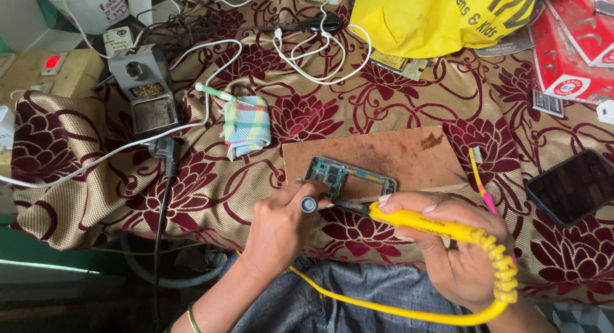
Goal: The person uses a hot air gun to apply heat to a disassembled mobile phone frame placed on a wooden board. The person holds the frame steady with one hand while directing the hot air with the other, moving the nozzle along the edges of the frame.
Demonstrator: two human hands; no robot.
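Note:
An opened phone frame with a blue-green circuit board [348, 178] lies on a brown board [396, 155] laid over the maroon floral cloth. My right hand [448, 243] grips a yellow soldering iron [425, 224], its dark tip pointing left at the phone's lower edge; its coiled yellow cord [502, 269] loops back under my wrist. My left hand [281, 227] pinches a small round dark-tipped tool [309, 204] just beside the iron's tip, touching the phone's near edge.
A grey soldering stand [144, 90] sits at the back left, next to a folded checked cloth [247, 126]. White cables [320, 48], a yellow bag [441, 16], red boxes [575, 45], a dark phone [572, 186] and a toothbrush [480, 179] surround the board.

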